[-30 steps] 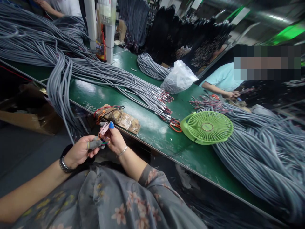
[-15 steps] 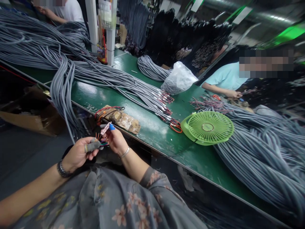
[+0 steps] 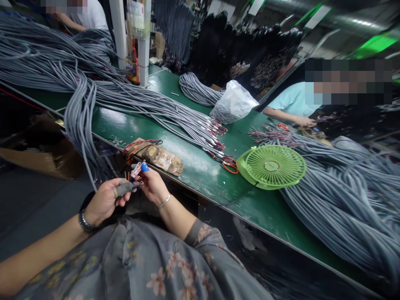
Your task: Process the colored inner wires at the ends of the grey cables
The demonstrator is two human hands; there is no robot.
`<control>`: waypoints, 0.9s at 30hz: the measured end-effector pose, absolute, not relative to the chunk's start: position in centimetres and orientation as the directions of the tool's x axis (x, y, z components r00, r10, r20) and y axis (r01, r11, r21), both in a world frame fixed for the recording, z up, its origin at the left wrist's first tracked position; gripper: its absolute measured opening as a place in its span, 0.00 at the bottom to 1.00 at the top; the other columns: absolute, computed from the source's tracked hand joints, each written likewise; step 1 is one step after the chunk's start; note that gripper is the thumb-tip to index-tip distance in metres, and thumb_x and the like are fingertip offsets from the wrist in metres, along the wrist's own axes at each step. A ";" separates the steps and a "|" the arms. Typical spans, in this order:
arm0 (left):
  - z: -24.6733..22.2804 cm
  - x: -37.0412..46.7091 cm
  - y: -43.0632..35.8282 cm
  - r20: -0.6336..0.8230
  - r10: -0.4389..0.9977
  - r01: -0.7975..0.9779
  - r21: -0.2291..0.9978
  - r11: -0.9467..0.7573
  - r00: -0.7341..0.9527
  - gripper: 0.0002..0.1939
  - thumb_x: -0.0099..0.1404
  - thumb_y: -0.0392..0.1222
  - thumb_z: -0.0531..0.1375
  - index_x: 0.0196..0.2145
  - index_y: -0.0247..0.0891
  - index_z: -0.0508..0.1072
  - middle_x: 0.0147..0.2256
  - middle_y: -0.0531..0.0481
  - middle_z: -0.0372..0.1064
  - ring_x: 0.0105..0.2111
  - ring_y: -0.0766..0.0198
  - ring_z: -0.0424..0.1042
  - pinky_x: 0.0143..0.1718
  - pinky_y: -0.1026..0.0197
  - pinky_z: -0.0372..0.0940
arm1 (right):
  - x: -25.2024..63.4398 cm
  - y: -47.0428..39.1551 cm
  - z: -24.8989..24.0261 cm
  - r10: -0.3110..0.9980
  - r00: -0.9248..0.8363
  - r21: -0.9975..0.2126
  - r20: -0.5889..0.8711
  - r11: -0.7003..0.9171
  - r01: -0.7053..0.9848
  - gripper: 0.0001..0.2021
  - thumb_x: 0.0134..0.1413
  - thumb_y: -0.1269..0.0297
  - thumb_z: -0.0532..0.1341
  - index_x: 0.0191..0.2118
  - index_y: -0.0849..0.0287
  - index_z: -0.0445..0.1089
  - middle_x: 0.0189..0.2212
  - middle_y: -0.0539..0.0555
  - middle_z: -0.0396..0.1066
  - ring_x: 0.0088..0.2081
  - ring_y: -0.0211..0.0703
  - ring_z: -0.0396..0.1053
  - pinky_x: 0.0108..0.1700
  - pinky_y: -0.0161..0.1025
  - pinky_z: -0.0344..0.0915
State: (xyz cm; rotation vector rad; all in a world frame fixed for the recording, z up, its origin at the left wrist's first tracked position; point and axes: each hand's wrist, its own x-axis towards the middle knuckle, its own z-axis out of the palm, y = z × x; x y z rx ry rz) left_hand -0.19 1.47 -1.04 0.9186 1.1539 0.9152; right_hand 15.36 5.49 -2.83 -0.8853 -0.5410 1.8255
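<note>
My left hand (image 3: 106, 200), with grey covers on its fingers, is closed in a pinch on thin coloured wires (image 3: 136, 184). A few orange strands (image 3: 126, 176) stick up beside its fingertips. My right hand (image 3: 151, 185) has blue wrapping on the thumb and is closed on a small whitish-pink connector (image 3: 135, 170), tilted upward. The two hands nearly touch, just off the table's front edge. The wires' far ends and the inner fingers of both hands are hidden.
On the green table (image 3: 206, 183) lie a taped wooden block (image 3: 165, 157), grey cable bundles (image 3: 150, 104), orange-handled scissors (image 3: 230, 165) and a plastic bag (image 3: 234, 102). A green fan (image 3: 271, 166) stands right of them. Co-workers sit across the table. A cardboard box (image 3: 34, 162) is at lower left.
My left hand has shifted slightly right, closer to my right hand. The whitish-pink connector has turned a little, showing more of its face. The view has shifted slightly.
</note>
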 end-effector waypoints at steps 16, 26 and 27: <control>-1.0 -1.2 0.6 -0.333 0.917 -0.077 0.931 0.357 0.217 0.26 0.46 0.61 0.81 0.20 0.40 0.75 0.17 0.53 0.70 0.15 0.72 0.58 0.17 0.66 0.49 | 16.0 5.9 -3.1 0.849 -0.322 -0.653 -0.418 -0.528 -0.543 0.26 0.76 0.41 0.66 0.32 0.58 0.75 0.27 0.51 0.76 0.26 0.38 0.69 0.30 0.33 0.70; -1.7 -1.7 1.9 -0.335 0.865 -0.230 0.870 0.436 0.374 0.37 0.33 0.72 0.86 0.23 0.38 0.80 0.12 0.57 0.62 0.13 0.74 0.53 0.14 0.69 0.48 | 15.6 5.3 -5.2 0.971 -0.028 -0.867 -0.237 -0.225 -0.444 0.19 0.65 0.48 0.75 0.30 0.55 0.77 0.25 0.48 0.75 0.27 0.38 0.68 0.34 0.35 0.69; -1.6 -1.5 1.9 -0.333 0.874 -0.243 0.869 0.430 0.355 0.37 0.32 0.72 0.86 0.23 0.38 0.80 0.12 0.56 0.63 0.13 0.74 0.54 0.14 0.69 0.48 | 15.6 5.4 -5.5 0.978 0.014 -0.886 -0.208 -0.183 -0.427 0.20 0.65 0.46 0.75 0.30 0.55 0.77 0.25 0.48 0.75 0.27 0.37 0.68 0.34 0.35 0.69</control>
